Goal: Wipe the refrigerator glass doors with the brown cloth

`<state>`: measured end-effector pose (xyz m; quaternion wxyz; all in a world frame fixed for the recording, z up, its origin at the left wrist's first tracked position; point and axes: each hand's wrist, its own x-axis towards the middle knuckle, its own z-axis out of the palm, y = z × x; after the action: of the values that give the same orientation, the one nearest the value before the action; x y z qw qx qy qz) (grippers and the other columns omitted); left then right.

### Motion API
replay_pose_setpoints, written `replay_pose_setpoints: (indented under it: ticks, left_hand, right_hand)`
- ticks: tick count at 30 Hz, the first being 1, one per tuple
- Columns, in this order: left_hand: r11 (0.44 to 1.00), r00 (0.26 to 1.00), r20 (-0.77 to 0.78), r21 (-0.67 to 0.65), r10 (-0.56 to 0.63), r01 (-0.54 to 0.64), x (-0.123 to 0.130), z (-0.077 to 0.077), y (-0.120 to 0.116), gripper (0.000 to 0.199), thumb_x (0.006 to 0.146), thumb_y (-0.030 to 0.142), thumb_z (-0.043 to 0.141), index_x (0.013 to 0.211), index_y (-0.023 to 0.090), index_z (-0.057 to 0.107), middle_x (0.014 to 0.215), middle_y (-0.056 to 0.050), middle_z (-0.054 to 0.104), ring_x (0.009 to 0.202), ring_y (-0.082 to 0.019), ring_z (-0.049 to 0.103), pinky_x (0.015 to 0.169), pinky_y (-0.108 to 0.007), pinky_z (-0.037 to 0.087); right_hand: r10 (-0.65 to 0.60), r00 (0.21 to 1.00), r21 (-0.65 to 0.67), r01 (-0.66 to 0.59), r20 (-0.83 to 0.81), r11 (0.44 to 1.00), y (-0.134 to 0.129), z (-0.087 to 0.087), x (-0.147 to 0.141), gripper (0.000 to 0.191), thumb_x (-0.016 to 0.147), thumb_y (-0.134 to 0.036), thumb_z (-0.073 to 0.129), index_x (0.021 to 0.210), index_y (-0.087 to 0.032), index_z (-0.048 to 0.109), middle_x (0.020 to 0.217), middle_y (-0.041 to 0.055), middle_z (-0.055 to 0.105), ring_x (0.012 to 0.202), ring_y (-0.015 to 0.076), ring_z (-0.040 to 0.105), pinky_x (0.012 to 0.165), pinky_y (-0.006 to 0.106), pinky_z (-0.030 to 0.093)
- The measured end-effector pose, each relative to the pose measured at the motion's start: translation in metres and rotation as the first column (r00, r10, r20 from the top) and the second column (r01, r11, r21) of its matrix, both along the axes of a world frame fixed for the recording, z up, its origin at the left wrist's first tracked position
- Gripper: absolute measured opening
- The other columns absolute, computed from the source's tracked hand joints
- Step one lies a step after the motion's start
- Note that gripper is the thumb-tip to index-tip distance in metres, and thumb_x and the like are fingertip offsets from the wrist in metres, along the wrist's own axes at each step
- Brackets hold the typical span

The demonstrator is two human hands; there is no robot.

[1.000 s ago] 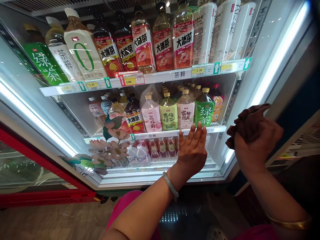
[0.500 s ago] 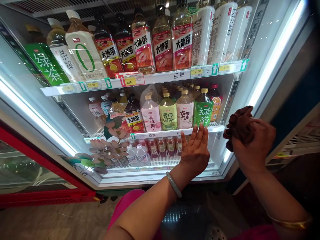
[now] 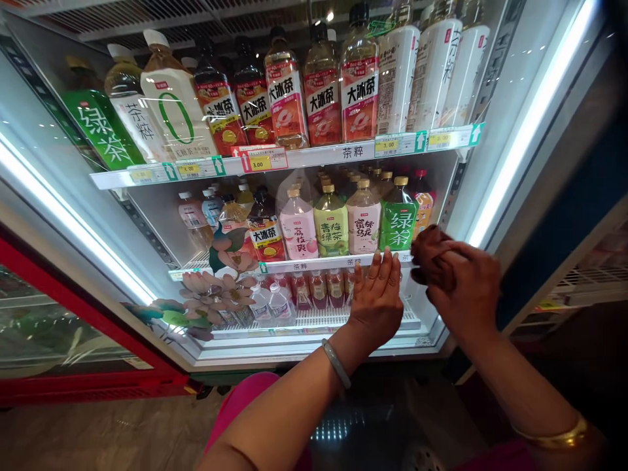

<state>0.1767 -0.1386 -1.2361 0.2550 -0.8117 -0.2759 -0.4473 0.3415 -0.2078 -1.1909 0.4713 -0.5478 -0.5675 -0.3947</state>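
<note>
My right hand [image 3: 468, 284] is closed around a bunched dark brown cloth [image 3: 432, 256], held up at the right side of the glass door of a lit drinks fridge. To its left, my left hand [image 3: 377, 297] has its fingers stretched out, flat against or just in front of the glass; it holds nothing. Behind the fingers run the label strip of the middle shelf [image 3: 324, 263] and a green tea bottle [image 3: 400, 219]. A pale bangle [image 3: 336, 363] circles my left wrist and a gold bracelet [image 3: 559, 437] my right.
Tea bottles line the upper shelf [image 3: 314, 156], with price tags along its edge. Smaller bottles [image 3: 279, 301] stand on the lowest shelf. A flower decal [image 3: 216, 291] marks the glass at lower left. A red-framed cooler [image 3: 98, 386] adjoins on the left.
My right hand has moved left with the cloth, closer to my left hand. My left hand has shifted slightly down and left, fingers still stretched. The view has moved a little.
</note>
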Motion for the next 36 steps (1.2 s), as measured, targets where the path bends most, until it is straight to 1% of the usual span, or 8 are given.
replay_pose_setpoints:
  ticks: [4, 13, 17, 21, 29, 31, 34, 36]
  left_hand:
    - [1.0, 1.0, 0.016, 0.021, -0.002, 0.002, -0.015, 0.004, 0.004, 0.079, 0.091, 0.014, 0.05, 0.165, 0.003, 0.026, 0.167, -0.018, 0.039, 0.163, -0.026, 0.018, 0.136, -0.054, 0.004]
    - [0.999, 1.0, 0.031, 0.034, -0.002, 0.001, -0.043, 0.009, 0.007, 0.072, 0.094, 0.017, 0.048, 0.162, 0.0, 0.03, 0.166, -0.02, 0.039, 0.164, -0.027, 0.014, 0.135, -0.054, -0.003]
    - [1.0, 1.0, 0.005, -0.013, 0.023, -0.023, -0.06, 0.01, 0.013, 0.08, 0.09, 0.017, 0.051, 0.165, 0.002, 0.024, 0.168, -0.02, 0.037, 0.164, -0.027, 0.012, 0.134, -0.055, -0.006]
    - [0.999, 0.999, -0.007, -0.013, 0.05, -0.05, -0.08, 0.011, 0.019, 0.086, 0.089, 0.017, 0.053, 0.166, 0.003, 0.019, 0.167, -0.021, 0.04, 0.164, -0.027, 0.015, 0.134, -0.055, -0.007]
    - [0.994, 0.996, -0.027, -0.058, 0.088, -0.09, -0.109, 0.01, 0.026, 0.078, 0.092, 0.022, 0.052, 0.164, 0.007, 0.027, 0.163, -0.023, 0.046, 0.162, -0.028, 0.028, 0.134, -0.057, 0.0]
    - [0.994, 0.995, -0.022, -0.057, 0.097, -0.098, -0.114, 0.011, 0.028, 0.078, 0.092, 0.022, 0.052, 0.164, 0.006, 0.027, 0.163, -0.023, 0.046, 0.162, -0.027, 0.027, 0.134, -0.056, -0.002]
    - [0.993, 0.994, -0.003, -0.033, 0.11, -0.11, -0.122, 0.016, 0.03, 0.083, 0.091, 0.02, 0.051, 0.166, 0.004, 0.019, 0.165, -0.024, 0.042, 0.163, -0.028, 0.022, 0.134, -0.058, -0.003]
    - [0.991, 0.992, 0.005, -0.031, 0.13, -0.13, -0.128, 0.019, 0.032, 0.084, 0.092, 0.02, 0.051, 0.166, 0.003, 0.015, 0.167, -0.024, 0.038, 0.164, -0.029, 0.018, 0.133, -0.06, -0.003]
  right_hand:
    - [-0.045, 0.985, 0.066, 0.057, -0.167, 0.996, 0.003, 0.007, 0.005, 0.044, 0.08, -0.022, 0.075, 0.121, -0.026, 0.06, 0.124, 0.0152, 0.067, 0.12, 0.0388, 0.063, 0.1, 0.06, 0.049]
    - [0.098, 0.995, -0.024, -0.097, 0.036, 0.995, 0.014, -0.015, -0.07, 0.035, 0.084, -0.02, 0.073, 0.117, -0.026, 0.065, 0.126, 0.0092, 0.066, 0.12, 0.0296, 0.061, 0.1, 0.047, 0.054]
    - [0.131, 0.99, -0.036, -0.13, 0.044, 0.991, 0.015, 0.001, -0.064, 0.038, 0.083, -0.02, 0.071, 0.12, -0.027, 0.064, 0.126, 0.0081, 0.066, 0.116, 0.0277, 0.064, 0.1, 0.048, 0.054]
    - [0.105, 0.993, 0.044, -0.103, -0.051, 0.994, 0.02, 0.015, -0.062, 0.043, 0.08, -0.021, 0.074, 0.121, -0.024, 0.063, 0.126, 0.0124, 0.066, 0.116, 0.0337, 0.063, 0.098, 0.056, 0.053]
    - [0.121, 0.99, -0.01, -0.121, 0.07, 0.993, 0.032, -0.009, -0.135, 0.029, 0.086, -0.019, 0.072, 0.113, -0.024, 0.066, 0.123, 0.0089, 0.069, 0.118, 0.0283, 0.063, 0.103, 0.046, 0.054]
    - [0.134, 0.987, -0.018, -0.133, 0.089, 0.991, 0.032, -0.005, -0.139, 0.027, 0.087, -0.018, 0.071, 0.113, -0.024, 0.066, 0.122, 0.0084, 0.07, 0.117, 0.0272, 0.064, 0.101, 0.044, 0.054]
    - [0.167, 0.978, 0.004, -0.169, 0.127, 0.986, 0.033, 0.016, -0.123, 0.033, 0.086, -0.022, 0.07, 0.118, -0.025, 0.064, 0.124, 0.0101, 0.069, 0.116, 0.0302, 0.064, 0.098, 0.048, 0.053]
    - [0.147, 0.988, 0.039, -0.149, 0.046, 0.988, 0.034, 0.031, -0.109, 0.035, 0.085, -0.023, 0.069, 0.119, -0.025, 0.062, 0.125, 0.0124, 0.068, 0.117, 0.0331, 0.063, 0.098, 0.052, 0.051]
